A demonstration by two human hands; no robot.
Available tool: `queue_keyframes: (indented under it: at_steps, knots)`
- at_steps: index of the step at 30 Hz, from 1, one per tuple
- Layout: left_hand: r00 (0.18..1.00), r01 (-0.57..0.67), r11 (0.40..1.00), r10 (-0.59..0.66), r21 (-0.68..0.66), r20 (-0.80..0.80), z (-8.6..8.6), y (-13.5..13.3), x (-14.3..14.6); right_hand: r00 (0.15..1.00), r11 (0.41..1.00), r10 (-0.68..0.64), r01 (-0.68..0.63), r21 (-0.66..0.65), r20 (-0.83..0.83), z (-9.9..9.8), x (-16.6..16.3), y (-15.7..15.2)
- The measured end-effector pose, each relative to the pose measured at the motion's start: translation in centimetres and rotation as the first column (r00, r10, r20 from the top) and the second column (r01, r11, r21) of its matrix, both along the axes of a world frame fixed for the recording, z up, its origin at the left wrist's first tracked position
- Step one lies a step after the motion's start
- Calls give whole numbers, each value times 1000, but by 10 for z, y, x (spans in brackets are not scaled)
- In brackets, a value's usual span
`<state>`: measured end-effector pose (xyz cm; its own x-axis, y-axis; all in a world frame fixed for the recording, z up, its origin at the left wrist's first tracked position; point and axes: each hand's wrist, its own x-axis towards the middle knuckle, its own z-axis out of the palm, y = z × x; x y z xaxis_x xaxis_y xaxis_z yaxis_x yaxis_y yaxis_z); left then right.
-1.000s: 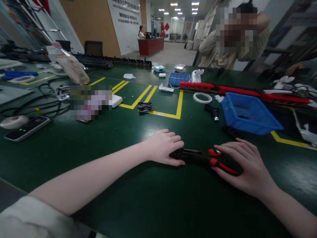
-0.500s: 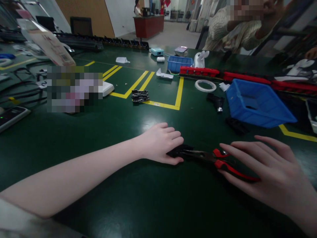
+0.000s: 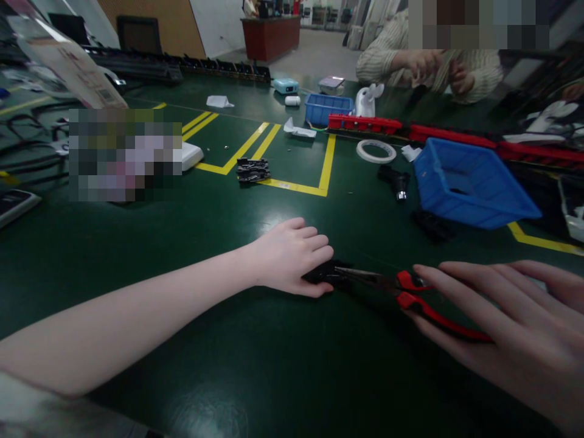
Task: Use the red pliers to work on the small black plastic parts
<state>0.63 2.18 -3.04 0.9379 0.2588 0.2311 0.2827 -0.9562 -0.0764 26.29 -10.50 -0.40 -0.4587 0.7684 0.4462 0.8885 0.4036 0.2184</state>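
Note:
My left hand (image 3: pixel 294 258) is closed around a small black part (image 3: pixel 326 274) low over the green table; the fingers cover much of it, so its exact kind is unclear. Red-handled long-nose pliers (image 3: pixel 406 291) lie in my right hand (image 3: pixel 506 316), with the thumb below and the fingers above the handles. The handles are spread a little. The pliers' narrow jaws reach left to the black part, and I cannot tell whether they pinch it.
A blue bin (image 3: pixel 474 188) stands at right, near a black piece with a metal end (image 3: pixel 396 181) and a tape roll (image 3: pixel 376 151). Dark metal parts (image 3: pixel 253 170) lie by yellow tape lines (image 3: pixel 296 186). A person in a knit sweater (image 3: pixel 383 58) sits across the table.
My right hand has shifted slightly right with the pliers, whose handles look a bit wider apart. My left hand keeps its hold. The person opposite has lowered their hands. The view has tilted slightly.

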Motion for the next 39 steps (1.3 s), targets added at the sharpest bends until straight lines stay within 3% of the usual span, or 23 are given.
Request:
queue_keyframes:
  at_steps: [5,9,13,19,31,39]
  knots:
    - [1000,-7,999,7,-33,-16,1,1,0,997,997,68,-70,37,45,0,5,5]
    - [999,16,991,-20,-131,-30,1,3,1,985,995,103,-103,-8,138,0,8,9]
    - [998,46,972,-55,-231,-34,1,6,1,980,996,84,-86,5,179,1,7,8]
    - [998,48,964,-53,-261,-15,0,9,0,973,995,78,-88,40,218,3,5,3]
    - [1000,-2,959,5,-283,10,-2,6,-1,995,996,-28,21,83,93,0,9,7]
    - [999,-11,930,29,-368,42,-3,9,-2,992,993,23,-38,113,126,-5,12,12]
